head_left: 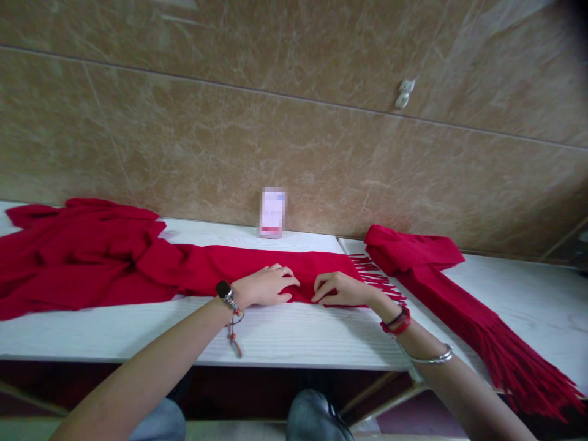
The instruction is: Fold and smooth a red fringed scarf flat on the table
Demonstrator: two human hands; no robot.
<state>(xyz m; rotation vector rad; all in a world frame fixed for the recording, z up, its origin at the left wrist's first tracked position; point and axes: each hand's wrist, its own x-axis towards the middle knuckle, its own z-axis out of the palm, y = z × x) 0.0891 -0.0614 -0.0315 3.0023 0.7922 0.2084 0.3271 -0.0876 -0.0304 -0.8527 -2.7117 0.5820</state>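
Note:
A long red scarf (257,260) lies along the white table, its fringed end to the right. My left hand (264,286) rests on the scarf near its front edge, open, with thumb and forefinger apart. Close beside it, my right hand (342,289) has its fingers bent and pinched together at the scarf's near edge, partly hiding the cloth there. Toward the left, the red fabric (92,257) is heaped in loose folds that run into the flat strip. A second red scarf (441,294), folded lengthwise with a long fringe, lies to the right of my hands.
A white table (312,337) runs along a brown marbled wall (206,141). Against the wall leans a phone-like rectangle (272,211), its face blurred. A small white hook (405,94) is fixed higher up. My knees (316,416) are below the table's front edge.

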